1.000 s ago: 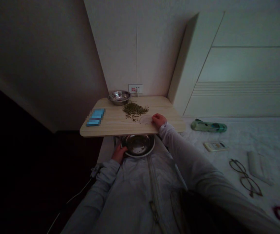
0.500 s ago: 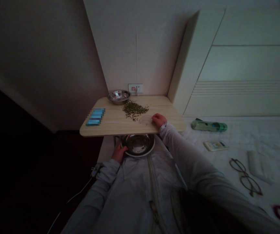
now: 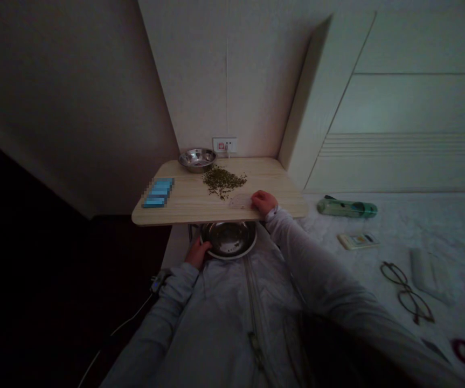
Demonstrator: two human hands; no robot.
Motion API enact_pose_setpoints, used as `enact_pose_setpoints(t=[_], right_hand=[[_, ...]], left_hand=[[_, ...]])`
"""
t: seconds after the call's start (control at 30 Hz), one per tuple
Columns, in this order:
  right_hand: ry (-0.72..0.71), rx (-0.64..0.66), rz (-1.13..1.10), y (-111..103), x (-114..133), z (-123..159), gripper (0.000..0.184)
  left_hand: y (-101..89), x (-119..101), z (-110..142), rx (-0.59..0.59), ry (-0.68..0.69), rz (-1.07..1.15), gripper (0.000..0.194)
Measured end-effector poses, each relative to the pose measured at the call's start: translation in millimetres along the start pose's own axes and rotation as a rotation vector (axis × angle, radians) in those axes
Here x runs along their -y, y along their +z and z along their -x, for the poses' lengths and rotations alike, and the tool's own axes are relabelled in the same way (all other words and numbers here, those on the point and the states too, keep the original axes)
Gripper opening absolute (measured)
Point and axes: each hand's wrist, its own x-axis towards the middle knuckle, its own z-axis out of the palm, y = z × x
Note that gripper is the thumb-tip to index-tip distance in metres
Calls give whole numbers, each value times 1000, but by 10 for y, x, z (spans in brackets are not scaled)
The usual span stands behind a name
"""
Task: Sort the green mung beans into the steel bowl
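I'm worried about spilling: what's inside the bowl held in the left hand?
A few small dark bits show inside the bowl. The tabletop hides its far edge, and the left hand part of its left rim.

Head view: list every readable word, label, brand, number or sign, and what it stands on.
No text can be read.
Blue panel on the table: pixelated, unreadable.
Pale device on the bed: markings too small and blurred.
Wall socket: any marks too small.
Clear sheet at the right hand: any print too faint.
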Motion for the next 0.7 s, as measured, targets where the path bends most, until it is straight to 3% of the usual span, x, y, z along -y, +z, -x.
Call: enact_pose_setpoints(t=[0.4,0.7], right_hand=[[109,-242,161,-86,59,67,17],[121,-236,179,-114,65,131,14]], left_hand=[[10,-26,19,-2,-18,3,31],[0,-25,21,41,-3,-19,42]])
